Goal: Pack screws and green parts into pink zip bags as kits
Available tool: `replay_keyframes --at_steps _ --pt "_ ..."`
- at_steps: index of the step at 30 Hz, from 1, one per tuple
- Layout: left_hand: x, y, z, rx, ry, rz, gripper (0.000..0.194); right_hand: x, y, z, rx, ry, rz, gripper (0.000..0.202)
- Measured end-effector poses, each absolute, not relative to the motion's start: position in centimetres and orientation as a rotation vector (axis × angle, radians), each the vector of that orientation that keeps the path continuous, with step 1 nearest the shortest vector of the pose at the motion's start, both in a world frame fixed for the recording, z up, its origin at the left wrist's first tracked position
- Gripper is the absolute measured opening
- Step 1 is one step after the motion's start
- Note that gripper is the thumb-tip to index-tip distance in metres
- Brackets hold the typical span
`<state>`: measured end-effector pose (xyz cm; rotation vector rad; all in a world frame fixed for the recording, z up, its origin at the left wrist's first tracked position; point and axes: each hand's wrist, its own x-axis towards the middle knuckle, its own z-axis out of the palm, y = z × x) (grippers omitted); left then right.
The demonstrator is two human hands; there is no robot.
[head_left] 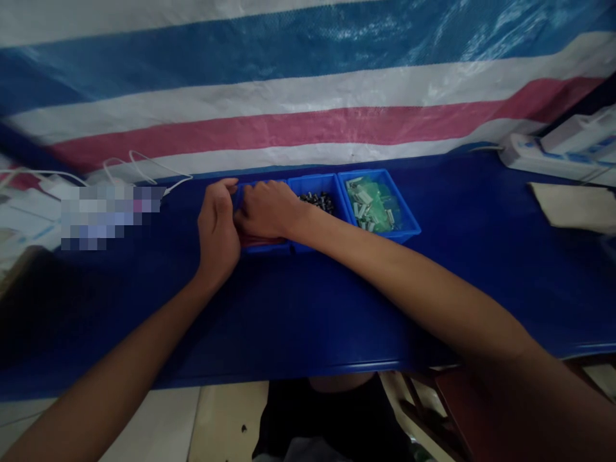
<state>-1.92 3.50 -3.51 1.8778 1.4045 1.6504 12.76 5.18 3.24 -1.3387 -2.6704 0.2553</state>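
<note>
Three small blue bins stand side by side on the blue table. At the left end, my left hand (219, 228) cups the side of the left bin (264, 249), its fingers curled around the far corner. My right hand (268, 204) reaches down into that same bin with bent fingers; what its fingertips hold is hidden. Flat reddish pieces (262, 240) show beneath my right hand. Small black parts (320, 201) lie in the middle bin (341, 199), partly behind my right wrist. Small silvery parts (364, 212) and green plastic (380, 202) fill the right bin (409, 226).
A striped plastic sheet (308, 128) hangs behind the blue table (298, 308). White cables (144, 167) and a blurred-out patch (103, 218) are at the left. A white power strip (534, 157) and a beige flat piece (572, 206) lie at the right.
</note>
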Motion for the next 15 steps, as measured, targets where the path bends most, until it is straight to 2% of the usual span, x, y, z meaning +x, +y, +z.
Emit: replay_keyframes --at_steps 6,15 --pt "-2.4 3.8 -4.2 1.893 1.364 1.662 0.055 12.9 5.6 3.9 -1.362 -2.583 0.305 0.047" --pt "-2.2 3.6 -4.1 1.875 1.300 1.711 0.063 13.5 5.9 4.9 -1.304 -2.590 0.368 0.044"
